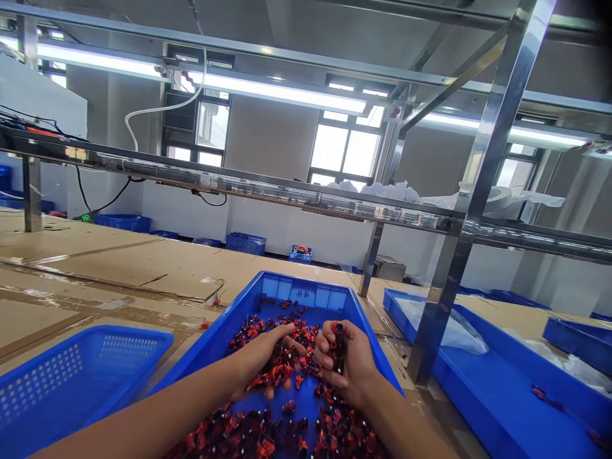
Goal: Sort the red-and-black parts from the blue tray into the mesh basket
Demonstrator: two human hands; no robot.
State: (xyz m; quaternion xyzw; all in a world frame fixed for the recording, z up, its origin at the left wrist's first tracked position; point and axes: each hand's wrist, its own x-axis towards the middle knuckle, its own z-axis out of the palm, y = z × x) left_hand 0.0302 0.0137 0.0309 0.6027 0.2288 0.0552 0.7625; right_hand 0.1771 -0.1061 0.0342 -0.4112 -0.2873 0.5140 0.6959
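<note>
Head view: a cardboard-covered workbench (134,274) bears a blue plastic tray (306,285) at 6 o'clock, a second blue tray (478,389) at 4 o'clock and a perforated blue basket (71,382) at 8 o'clock. Red-and-black small parts (287,363) fill the central tray; the left hand (261,360) and right hand (347,360), both cupped, grasp handfuls of them.

Left hand (262,360), right hand (349,363), left forearm (157,414), right forearm (396,427) all bare
</note>
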